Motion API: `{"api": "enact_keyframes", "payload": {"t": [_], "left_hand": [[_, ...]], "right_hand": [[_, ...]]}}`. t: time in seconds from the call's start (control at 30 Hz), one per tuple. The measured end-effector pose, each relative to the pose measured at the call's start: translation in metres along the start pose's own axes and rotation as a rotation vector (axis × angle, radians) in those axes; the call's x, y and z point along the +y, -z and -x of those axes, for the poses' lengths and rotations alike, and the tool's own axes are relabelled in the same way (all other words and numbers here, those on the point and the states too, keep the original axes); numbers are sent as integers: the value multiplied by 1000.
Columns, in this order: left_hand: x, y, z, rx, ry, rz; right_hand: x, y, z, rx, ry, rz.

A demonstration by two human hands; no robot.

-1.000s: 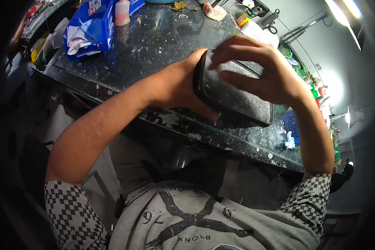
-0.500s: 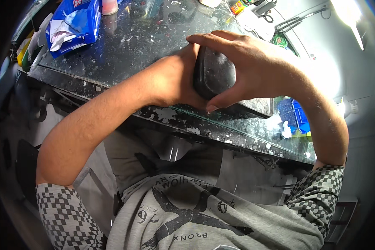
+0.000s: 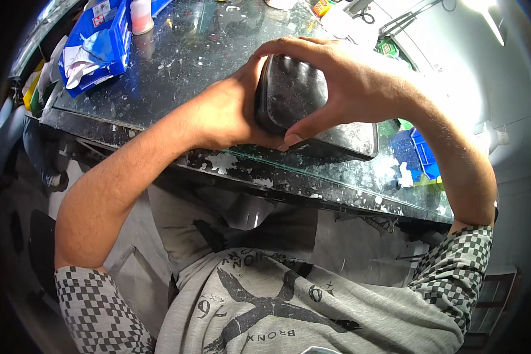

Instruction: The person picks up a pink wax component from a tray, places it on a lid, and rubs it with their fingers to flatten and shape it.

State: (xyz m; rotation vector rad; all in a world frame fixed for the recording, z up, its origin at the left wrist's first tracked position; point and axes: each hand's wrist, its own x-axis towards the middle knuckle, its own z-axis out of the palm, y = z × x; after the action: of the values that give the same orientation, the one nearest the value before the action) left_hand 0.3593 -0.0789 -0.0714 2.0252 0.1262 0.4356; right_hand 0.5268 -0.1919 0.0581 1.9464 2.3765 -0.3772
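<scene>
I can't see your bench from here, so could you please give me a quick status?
Left hand and right hand both gripping the black tray. Tray held above the worktop's near edge. Nothing blocking it.

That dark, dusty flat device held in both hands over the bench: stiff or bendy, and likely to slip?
The dark flat device probably stays stiff: it keeps a straight slab shape though gripped only at one end by the left hand and right hand. Its dusty, smooth-looking shell may be a little slippery. Being flat with rounded corners, it should slide on the glass-topped bench rather than roll.
</scene>
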Motion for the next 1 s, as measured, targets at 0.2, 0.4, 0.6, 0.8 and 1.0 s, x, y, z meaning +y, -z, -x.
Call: {"api": "enact_keyframes", "payload": {"t": [0.2, 0.4, 0.6, 0.8, 1.0], "left_hand": [[-1, 0, -2, 45, -54, -95], [-4, -2, -4, 62, -69, -108], [-2, 0, -3, 26, -42, -216], [5, -2, -2, 39, -61, -250], [-1, -1, -3, 57, 34, -145]], "right_hand": [[-13, -2, 5, 15, -48, 11], [-16, -5, 7, 18, -64, 27], [-4, -12, 16, 227, 185, 134], [-29, -22, 42, 194, 173, 197], [-27, -25, 35, 77, 136, 262]]}}
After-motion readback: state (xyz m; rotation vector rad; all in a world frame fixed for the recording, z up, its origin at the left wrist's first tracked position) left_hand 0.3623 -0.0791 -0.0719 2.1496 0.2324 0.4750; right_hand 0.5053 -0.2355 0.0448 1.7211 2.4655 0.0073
